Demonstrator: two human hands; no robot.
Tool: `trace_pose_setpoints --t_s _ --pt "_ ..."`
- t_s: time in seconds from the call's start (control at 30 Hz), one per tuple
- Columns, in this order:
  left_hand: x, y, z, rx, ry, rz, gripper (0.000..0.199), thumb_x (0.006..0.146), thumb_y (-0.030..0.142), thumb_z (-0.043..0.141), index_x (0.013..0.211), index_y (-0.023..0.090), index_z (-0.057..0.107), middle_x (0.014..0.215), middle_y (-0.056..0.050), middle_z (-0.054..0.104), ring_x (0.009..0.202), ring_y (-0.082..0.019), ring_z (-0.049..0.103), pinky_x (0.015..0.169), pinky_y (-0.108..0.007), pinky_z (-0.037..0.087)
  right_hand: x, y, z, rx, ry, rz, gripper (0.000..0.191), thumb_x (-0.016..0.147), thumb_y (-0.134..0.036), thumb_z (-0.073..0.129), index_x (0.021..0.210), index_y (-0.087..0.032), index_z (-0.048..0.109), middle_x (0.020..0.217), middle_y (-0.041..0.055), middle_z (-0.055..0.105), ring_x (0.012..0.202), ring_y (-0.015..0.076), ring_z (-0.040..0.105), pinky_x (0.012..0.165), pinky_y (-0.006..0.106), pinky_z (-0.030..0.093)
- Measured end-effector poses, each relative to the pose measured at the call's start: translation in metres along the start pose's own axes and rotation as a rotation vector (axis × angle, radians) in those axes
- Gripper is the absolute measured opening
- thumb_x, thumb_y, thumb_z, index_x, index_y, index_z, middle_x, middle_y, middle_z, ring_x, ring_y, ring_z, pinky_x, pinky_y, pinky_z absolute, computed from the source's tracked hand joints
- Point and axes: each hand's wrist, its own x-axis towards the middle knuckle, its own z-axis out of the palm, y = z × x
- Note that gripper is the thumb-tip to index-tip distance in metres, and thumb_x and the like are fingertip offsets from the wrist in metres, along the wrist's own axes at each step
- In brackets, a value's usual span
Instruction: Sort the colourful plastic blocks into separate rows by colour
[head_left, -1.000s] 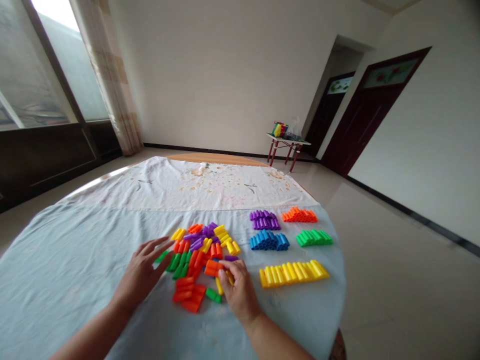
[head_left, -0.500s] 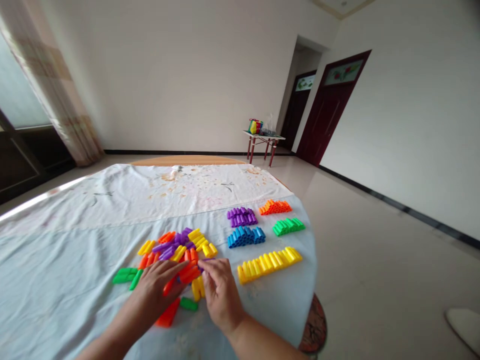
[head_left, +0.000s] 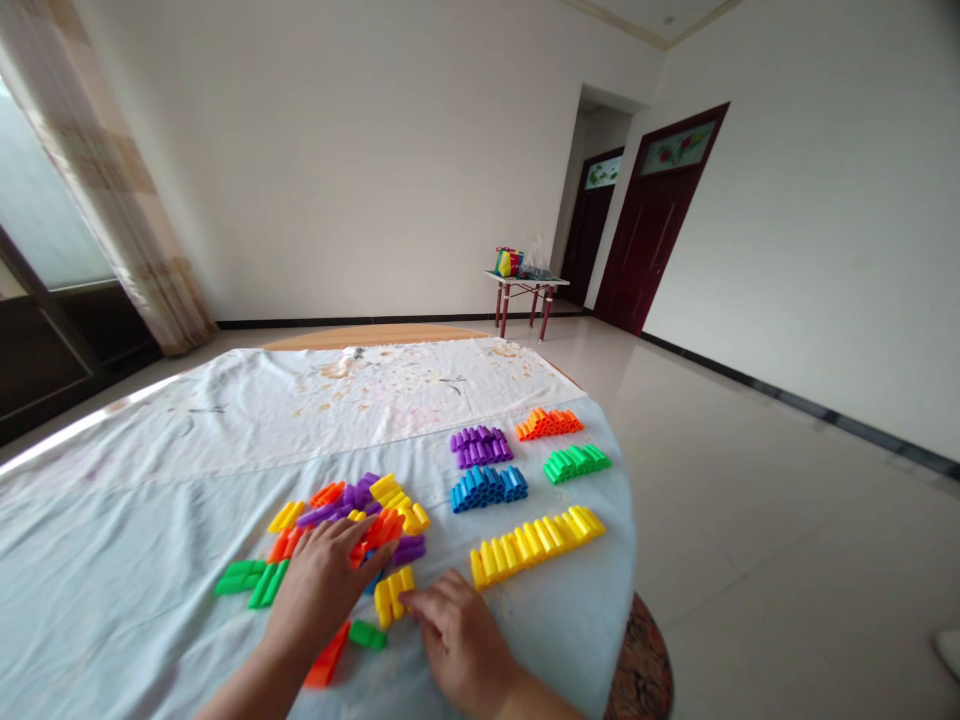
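A mixed heap of plastic pieces lies on the cloth, with purple pieces [head_left: 341, 503], yellow pieces [head_left: 403, 505] and green pieces [head_left: 244, 577]. My left hand [head_left: 330, 565] reaches over it, its fingers closed on orange pieces [head_left: 384, 530]. Closer to me, my right hand [head_left: 457, 625] pinches the edge of a yellow piece [head_left: 394, 597]. Sorted groups stand to the right: a yellow row [head_left: 538, 545], a blue stack [head_left: 487, 488], a purple stack [head_left: 481, 446], a green stack [head_left: 577, 462] and an orange stack [head_left: 549, 423].
A light cloth [head_left: 187, 520] covers the round table. One green piece [head_left: 368, 634] and an orange piece [head_left: 328, 657] lie near my forearms. A patterned stool [head_left: 642, 665] stands by the table's right edge. Farther back is a small table [head_left: 529, 280] with bags.
My right hand has moved down from the orange pieces to the yellow piece. My left hand stays by the orange pieces. The view has shifted slightly.
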Motion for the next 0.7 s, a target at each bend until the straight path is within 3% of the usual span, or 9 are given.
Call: trace_pose_setpoints --t_s 0.13,0.27,0.37,0.5,0.6,0.7 --pt "-0.005 0.001 0.006 0.003 0.007 0.004 0.045 0.074 0.056 0.055 0.104 0.025 0.067 0.103 -0.007 0.069 0.1 -0.029 0.061 0.088 -0.046 0.047 0.007 -0.001 -0.003 0.053 0.153 0.016 0.035 0.086 -0.013 0.047 0.117 -0.025 0.058 0.096 0.0062 0.067 0.091 0.0209 0.059 0.082 0.035 0.05" --pt "-0.009 0.005 0.009 -0.01 0.111 0.055 0.044 0.073 0.057 0.055 0.102 0.027 0.068 0.099 -0.007 0.07 0.096 -0.029 0.062 0.082 -0.045 0.05 0.033 -0.001 -0.012 0.162 0.349 0.12 0.04 0.083 -0.029 0.057 0.122 -0.021 0.054 0.107 0.0103 0.063 0.087 0.0203 0.062 0.078 0.035 0.053" --pt "-0.004 0.014 0.006 -0.046 0.189 0.083 0.043 0.073 0.058 0.054 0.098 0.027 0.069 0.096 -0.007 0.071 0.092 -0.028 0.064 0.079 -0.044 0.051 0.058 -0.002 -0.019 0.244 0.31 0.216 0.042 0.077 -0.035 0.065 0.115 -0.017 0.06 0.102 0.0116 0.066 0.078 0.0204 0.064 0.068 0.032 0.055" --pt "0.003 0.023 0.003 -0.103 0.235 0.087 0.043 0.073 0.06 0.053 0.098 0.028 0.068 0.094 -0.006 0.071 0.089 -0.027 0.064 0.076 -0.042 0.053 0.079 -0.004 -0.026 0.309 0.227 0.255 0.031 0.075 -0.025 0.063 0.105 -0.018 0.066 0.094 0.0076 0.069 0.077 0.0193 0.066 0.067 0.029 0.055" --pt "0.005 0.01 0.005 -0.12 0.216 0.081 0.047 0.071 0.062 0.054 0.104 0.031 0.065 0.099 -0.004 0.071 0.093 -0.027 0.064 0.079 -0.045 0.053 0.09 0.001 -0.041 0.284 0.207 0.221 0.027 0.075 -0.015 0.058 0.099 -0.018 0.068 0.091 0.0053 0.069 0.073 0.0158 0.065 0.067 0.026 0.054" --pt "0.002 -0.031 0.002 -0.109 0.192 0.129 0.049 0.072 0.062 0.054 0.114 0.037 0.058 0.11 -0.001 0.067 0.105 -0.029 0.059 0.087 -0.049 0.049 0.103 0.018 -0.073 0.136 0.24 0.204 0.03 0.075 -0.014 0.057 0.104 -0.018 0.066 0.097 0.0054 0.069 0.078 0.015 0.065 0.074 0.027 0.053"
